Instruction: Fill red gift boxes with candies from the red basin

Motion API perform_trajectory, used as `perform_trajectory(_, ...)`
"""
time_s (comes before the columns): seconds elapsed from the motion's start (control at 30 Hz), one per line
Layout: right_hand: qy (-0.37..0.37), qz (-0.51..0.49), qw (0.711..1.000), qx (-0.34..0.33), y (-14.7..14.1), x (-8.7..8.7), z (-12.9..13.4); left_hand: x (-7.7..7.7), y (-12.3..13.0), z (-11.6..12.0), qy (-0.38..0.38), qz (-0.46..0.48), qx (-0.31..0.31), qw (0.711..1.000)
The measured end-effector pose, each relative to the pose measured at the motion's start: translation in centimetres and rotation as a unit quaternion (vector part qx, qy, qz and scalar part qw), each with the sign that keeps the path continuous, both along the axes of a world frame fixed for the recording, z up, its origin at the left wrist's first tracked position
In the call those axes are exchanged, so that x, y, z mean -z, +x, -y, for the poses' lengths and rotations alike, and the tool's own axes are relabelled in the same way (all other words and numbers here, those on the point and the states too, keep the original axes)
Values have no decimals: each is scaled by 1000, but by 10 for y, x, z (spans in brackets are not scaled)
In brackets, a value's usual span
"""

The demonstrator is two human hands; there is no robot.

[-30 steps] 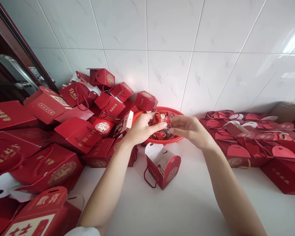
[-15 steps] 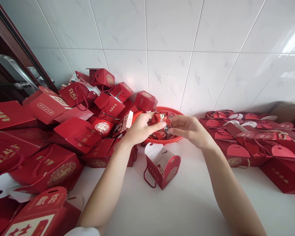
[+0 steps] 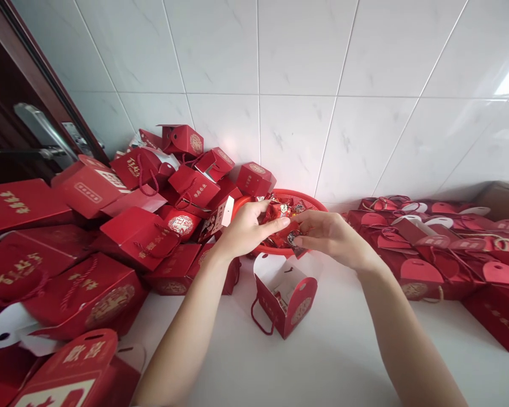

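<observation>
An orange-red mesh basket (image 3: 309, 199) with wrapped candies stands against the tiled wall. Over it, my left hand (image 3: 254, 225) is closed on red wrapped candies (image 3: 279, 210), thumb across them. My right hand (image 3: 328, 234) pinches a dark, shiny wrapped candy (image 3: 293, 239) between thumb and fingers, close beside the left fingertips. Just in front of the basket sits an open red gift box (image 3: 294, 305), its white inside showing, with some small items in it. Its rope handle hangs at its left side.
Many red boxes (image 3: 139, 237) are heaped on the left, up to a door handle (image 3: 46, 133). Rows of red boxes (image 3: 432, 265) stand on the right, with a brown carton (image 3: 503, 199) behind them. The white table (image 3: 318, 367) lies beneath.
The view has shifted slightly, so everything sits a little lower and further right. My right hand has drawn slightly back from the left, with the dark candy in its fingers.
</observation>
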State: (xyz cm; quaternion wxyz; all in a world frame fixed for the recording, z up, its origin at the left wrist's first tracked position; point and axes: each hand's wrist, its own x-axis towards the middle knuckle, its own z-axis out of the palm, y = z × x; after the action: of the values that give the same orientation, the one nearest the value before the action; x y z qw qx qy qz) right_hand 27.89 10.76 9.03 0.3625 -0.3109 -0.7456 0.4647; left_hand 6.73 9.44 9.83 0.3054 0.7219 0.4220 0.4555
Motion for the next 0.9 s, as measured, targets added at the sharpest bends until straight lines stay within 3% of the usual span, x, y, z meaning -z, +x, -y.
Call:
perform_trajectory(0.27, -20, 84, 994, -66, -1, 5, -3, 4, -2, -3, -4, -3, 4, 1000)
perform_trajectory(0.37, 15, 47, 998, -39, -3, 6, -4, 4, -2, -2, 6, -27, -8, 1000)
perform_trajectory(0.53, 22, -49, 998, 23, -4, 2, -3, 4, 1, -2, -47, -78, 57, 994)
perform_trajectory(0.77, 71, -29, 994, 76, -3, 1, -3, 0, 2, 1, -58, -95, 16, 994)
perform_trajectory(0.9, 97, -48, 993, 51, -2, 0, -1, -1, 1, 1, -81, -94, 31, 992)
